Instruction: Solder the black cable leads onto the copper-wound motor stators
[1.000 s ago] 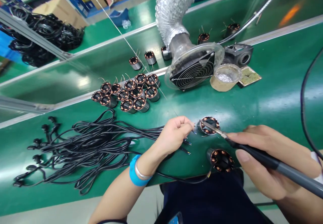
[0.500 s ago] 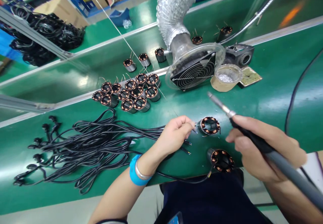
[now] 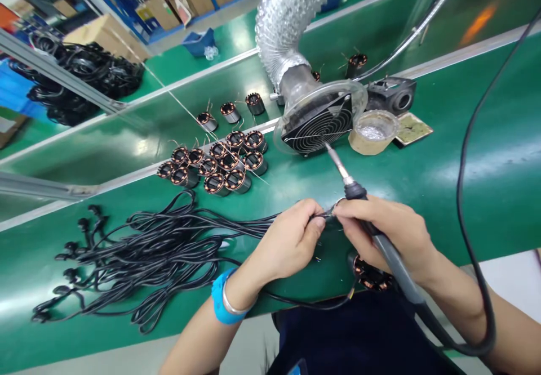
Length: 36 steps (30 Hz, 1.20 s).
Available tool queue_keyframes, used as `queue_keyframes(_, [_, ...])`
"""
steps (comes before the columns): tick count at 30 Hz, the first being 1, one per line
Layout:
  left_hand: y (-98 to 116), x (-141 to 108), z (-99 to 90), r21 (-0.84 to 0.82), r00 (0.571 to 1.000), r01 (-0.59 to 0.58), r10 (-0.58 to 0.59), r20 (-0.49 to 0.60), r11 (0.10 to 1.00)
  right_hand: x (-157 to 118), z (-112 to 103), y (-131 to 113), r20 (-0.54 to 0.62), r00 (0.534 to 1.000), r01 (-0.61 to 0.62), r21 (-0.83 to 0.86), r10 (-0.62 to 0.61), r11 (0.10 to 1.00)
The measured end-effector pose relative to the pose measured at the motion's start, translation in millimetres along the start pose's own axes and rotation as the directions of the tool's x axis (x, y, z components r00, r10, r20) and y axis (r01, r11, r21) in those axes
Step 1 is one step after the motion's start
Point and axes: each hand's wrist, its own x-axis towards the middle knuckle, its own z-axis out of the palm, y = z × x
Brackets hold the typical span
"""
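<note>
Head: left hand (image 3: pixel 291 240) tight on cable (image 3: pixel 322 215), right hand (image 3: pixel 391 226) round soldering iron (image 3: pixel 393 262), stator (image 3: pixel 366 274) partly behind, fan (image 3: pixel 320 132) beyond

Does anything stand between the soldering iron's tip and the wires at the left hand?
Nothing visible does: only green bench shows between the tip and the wires beside the left hand. The right hand, holding the soldering iron, is close to those wires.

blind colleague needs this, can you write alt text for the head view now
A person's left-hand grip and right-hand grip are close together at thin wires above a green bench, the right also holding a soldering iron. Black cables lie at left; copper-wound cores and a fan sit behind.
</note>
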Motion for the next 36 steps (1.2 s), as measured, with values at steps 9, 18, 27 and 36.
queue_keyframes(9, [-12, 4, 7.0, -0.393, 0.978, 0.194, -0.148, 0.144, 0.899, -16, 3, -4, 0.008, 0.998, 0.063, -0.108, -0.063, 0.992])
queue_keyframes(18, [-12, 6, 25.2, -0.606, 0.974, 0.227, -0.193, 0.122, 0.763, -19, 9, -13, -0.140, 0.989, -0.053, -0.127, 0.035, 0.991])
queue_keyframes(27, [-13, 3, 31.1, -0.503, 0.972, 0.215, -0.233, 0.027, 0.837, -25, 0, 6, 0.016, 0.982, -0.190, 0.119, 0.190, 0.974])
queue_keyframes(36, [-16, 1, 41.1, -0.475, 0.971, 0.190, -0.236, -0.039, 0.859, -19, 0, 13, 0.045, 0.990, -0.139, 0.167, 0.133, 0.976])
